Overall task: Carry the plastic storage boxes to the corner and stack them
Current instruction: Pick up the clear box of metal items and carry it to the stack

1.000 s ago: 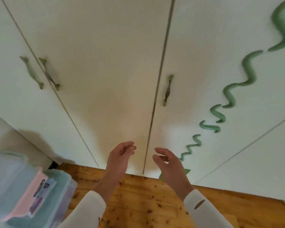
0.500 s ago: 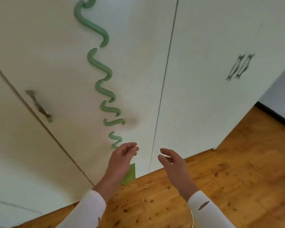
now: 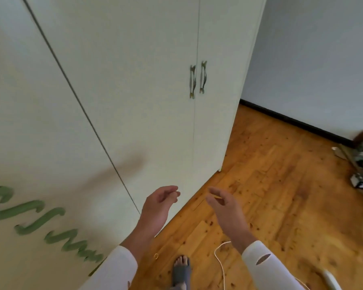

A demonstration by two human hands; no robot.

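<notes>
White wardrobe point(image 3: 134, 91) ahead; both hands point(image 3: 158, 208) point(image 3: 226, 208) empty, loosely curled; white cord point(image 3: 219, 260) on floor.

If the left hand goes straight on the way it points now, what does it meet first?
Probably the white wardrobe door, low down; nothing shows between it and the left hand, though depth is unclear.

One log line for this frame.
left hand: open, empty | right hand: open, empty | storage boxes: not in view | ahead: wardrobe, wood floor
</notes>
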